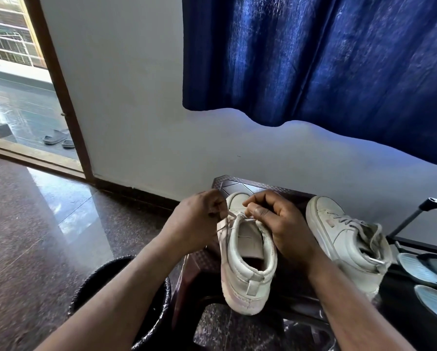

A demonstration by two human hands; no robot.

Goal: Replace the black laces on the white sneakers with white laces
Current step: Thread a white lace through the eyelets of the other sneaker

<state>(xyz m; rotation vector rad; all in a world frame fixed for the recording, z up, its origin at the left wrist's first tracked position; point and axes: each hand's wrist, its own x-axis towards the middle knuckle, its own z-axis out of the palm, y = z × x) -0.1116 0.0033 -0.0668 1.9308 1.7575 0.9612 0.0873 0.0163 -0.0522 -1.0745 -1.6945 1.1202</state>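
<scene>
Lacing entry, one item in work: a white leather sneaker [247, 274] with a low padded collar, heel toward the viewer and toe toward the wall, resting on a dark patterned plastic stool [263, 187], its heel reaching past the stool's near edge. The left hand [199, 216] is curled tight, its fingertips pinching a thin white lace [231, 216] that runs taut from the hand to the top eyelets on the shoe's left side. The right hand [280, 221] has its fingers bent and its thumb pressed at the top of the tongue, clamped on the shoe's right collar edge; whether it also traps the other lace end cannot be told. No black lace shows anywhere. A second white sneaker [346, 239], already threaded with pale laces, lies tilted just to the right on the same stool. Also present: a black woven basket [106, 279] on the floor at lower left, blue flip-flops [425, 268] on a black metal rack [420, 214] at right, and a blue curtain [313, 59] above. Judged stage: final eyelets or tightening of the last shoe. Hazards: a hard leftward pull could drag the overhanging shoe off the stool if the right hand loosens; a slipped pinch could let the tip back out of the eyelet; uneven tension could leave mismatched ends or a twisted run.
</scene>
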